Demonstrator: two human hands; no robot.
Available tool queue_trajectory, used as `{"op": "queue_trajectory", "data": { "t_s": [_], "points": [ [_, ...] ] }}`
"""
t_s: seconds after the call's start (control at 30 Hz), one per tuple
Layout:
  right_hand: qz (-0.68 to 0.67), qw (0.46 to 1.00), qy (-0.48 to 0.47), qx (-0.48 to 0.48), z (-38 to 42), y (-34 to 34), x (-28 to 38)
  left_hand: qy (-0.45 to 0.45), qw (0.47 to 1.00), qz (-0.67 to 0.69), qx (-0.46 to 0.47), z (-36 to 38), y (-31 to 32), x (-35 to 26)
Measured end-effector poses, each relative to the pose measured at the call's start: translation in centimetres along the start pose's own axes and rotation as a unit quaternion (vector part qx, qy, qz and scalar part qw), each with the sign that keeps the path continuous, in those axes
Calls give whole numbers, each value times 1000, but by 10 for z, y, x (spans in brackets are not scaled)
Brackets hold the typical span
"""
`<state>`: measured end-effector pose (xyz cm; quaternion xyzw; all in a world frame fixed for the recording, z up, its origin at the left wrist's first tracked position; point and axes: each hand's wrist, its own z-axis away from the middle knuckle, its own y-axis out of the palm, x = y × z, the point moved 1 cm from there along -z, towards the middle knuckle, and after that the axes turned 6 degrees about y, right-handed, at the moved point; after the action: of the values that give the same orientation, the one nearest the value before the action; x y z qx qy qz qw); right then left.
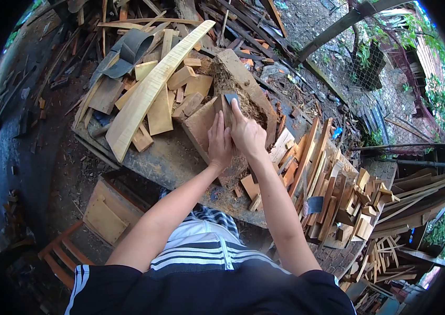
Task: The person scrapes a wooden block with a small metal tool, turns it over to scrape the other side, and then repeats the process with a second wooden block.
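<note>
Side by side at the middle of the head view, both my hands work over a narrow wood piece [222, 106] lying on a thick wooden board [198, 126]. My left hand [219, 143] presses its closed fingers along the piece's near end, steadying it. My right hand [248, 135] holds a small dark flat piece [230, 97], which looks like sandpaper, against the wood with its index finger stretched along it. The palm hides its other fingers. Behind them lies a broad wooden slab [243, 68] with wood dust and shavings beside it.
A long curved plank [159, 92] leans across offcuts left on the worktable [154, 164]. Stacked wood strips [311, 155] and small blocks [361, 197] crowd the right, with another dark square [315, 205]. A wooden chair [67, 249] stands lower left.
</note>
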<state>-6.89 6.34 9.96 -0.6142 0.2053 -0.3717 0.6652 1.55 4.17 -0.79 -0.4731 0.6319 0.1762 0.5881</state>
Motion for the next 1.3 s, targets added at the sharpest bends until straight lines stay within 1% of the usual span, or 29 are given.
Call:
{"op": "queue_trajectory", "data": {
  "t_s": [0.07, 0.13, 0.2, 0.23, 0.33, 0.4, 0.47, 0.53, 0.57, 0.63, 0.67, 0.73, 0.87, 0.93, 1.0, 1.1, 1.2, 1.27, 1.3],
  "points": [
    [-2, 1000, 12, 28, 18, -5, -1, 8, 1000, -8, -6, -4, 1, 3],
    [17, 999, 11, 45, 23, -3, -3, -6, 1000, 0, 0, -1, 1, 1],
    [14, 1000, 8, 5, 11, 0, 0, -14, 1000, 3, 6, 1, -1, -2],
    [-15, 1000, 0, -6, 2, 1, 0, -15, 1000, 6, 6, -1, -1, -4],
    [2, 1000, -4, -11, -3, 0, 2, 8, 1000, -3, 6, -3, -2, -1],
    [6, 1000, -4, -2, 11, -7, 0, 6, 1000, -1, 1, -4, 1, 2],
    [11, 999, 11, 38, 24, -9, -4, -6, 1000, 1, -1, -3, 1, 3],
    [16, 1000, 7, 24, 15, -4, -3, -6, 1000, -2, -1, -1, 0, -2],
    [9, 1000, -4, -3, 5, 1, -3, -14, 1000, 3, 4, -2, -1, -4],
    [19, 998, -29, -50, -5, 4, -3, 2, 1000, 2, 5, -3, -1, -2],
    [18, 998, -29, -52, -3, 5, -5, 13, 1000, 0, 5, -2, -1, 0],
    [20, 1000, -16, -9, 8, -1, -7, 13, 1000, -1, 0, -2, 0, 1],
    [28, 1000, -5, 13, 20, -2, -7, -11, 1000, 10, -1, -2, -1, -3],
    [34, 999, -17, -26, 1, 2, -6, 1, 1000, 2, 4, 0, 0, -1],
    [29, 999, -24, -35, 1, 3, -9, 16, 1000, -11, 1, -2, 0, 2],
    [30, 999, -30, -22, 12, -1, -8, 18, 1000, -8, -9, -5, 1, 3],
    [38, 999, -2, 17, 18, -2, -9, 3, 1000, -2, -2, 2, 2, 2],
    [44, 998, -22, -41, 0, 3, -8, 5, 1000, -7, -6, -3, 0, -2],
    [46, 998, -23, -44, 1, 2, -8, 9, 1000, -7, -4, -3, -1, -1]
  ]
}}
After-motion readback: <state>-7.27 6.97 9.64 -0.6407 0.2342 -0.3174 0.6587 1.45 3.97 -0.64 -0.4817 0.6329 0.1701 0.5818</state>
